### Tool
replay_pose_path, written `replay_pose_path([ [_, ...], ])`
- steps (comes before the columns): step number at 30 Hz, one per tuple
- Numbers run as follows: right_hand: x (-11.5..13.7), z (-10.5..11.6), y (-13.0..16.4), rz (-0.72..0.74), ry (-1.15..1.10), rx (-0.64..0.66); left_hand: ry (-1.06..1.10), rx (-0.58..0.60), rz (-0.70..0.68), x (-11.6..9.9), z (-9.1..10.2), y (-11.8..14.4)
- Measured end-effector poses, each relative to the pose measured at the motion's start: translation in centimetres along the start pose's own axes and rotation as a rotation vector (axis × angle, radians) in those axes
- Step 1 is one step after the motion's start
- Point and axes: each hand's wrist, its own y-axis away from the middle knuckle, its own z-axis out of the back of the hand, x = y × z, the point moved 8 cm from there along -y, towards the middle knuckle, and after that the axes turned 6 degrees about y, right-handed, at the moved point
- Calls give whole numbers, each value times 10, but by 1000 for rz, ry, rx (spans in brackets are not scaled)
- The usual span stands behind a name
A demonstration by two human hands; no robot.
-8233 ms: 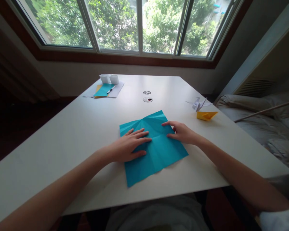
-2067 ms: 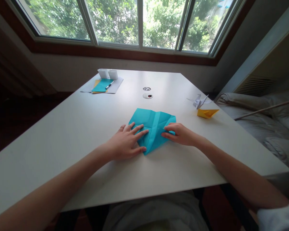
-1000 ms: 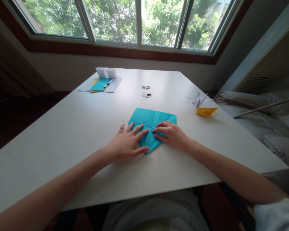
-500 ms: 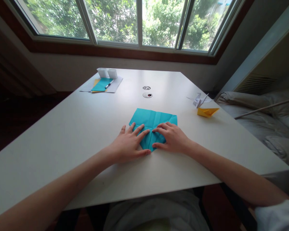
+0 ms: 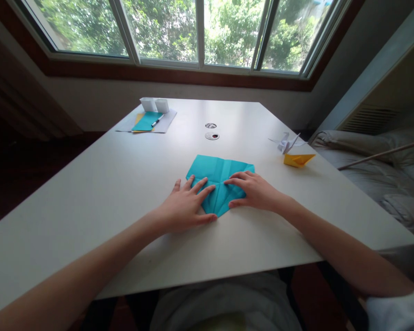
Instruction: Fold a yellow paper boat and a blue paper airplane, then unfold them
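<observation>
Pressing flat, both hands [image 5: 221, 202] cover creased, pointed teal paper [image 5: 219, 172].

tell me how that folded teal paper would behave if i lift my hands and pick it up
The folded teal paper is thin, so probably very light and floppy. Both the left hand and right hand press it flat; released, its creased flaps may spring up slightly. It would likely slide easily on the smooth table.

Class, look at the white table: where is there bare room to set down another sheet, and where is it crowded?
Bare: the table's left side, between the left hand and the paper stack; also the near edge. Crowded: the middle, where both hands, the right hand included, press the teal folded paper, and the right edge by the yellow paper boat.
</observation>
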Motion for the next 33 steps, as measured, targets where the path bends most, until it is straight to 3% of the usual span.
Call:
replay_pose_path([
  [9, -68, -3, 11, -204, -23, 115, 9, 15, -7, -1, 1, 0],
  [14, -81, -3, 15, -191, -71, 132, 4, 14, -10, -2, 3, 0],
  [17, -69, 4, 14, -117, -109, 113, 8, 13, -24, -3, 2, 1],
  [23, -15, 15, 15, 191, -128, 135, -6, 24, -72, 5, 8, 5],
  [33, 37, 14, 14, 324, -173, 134, -99, -123, -314, 10, 29, 6],
])
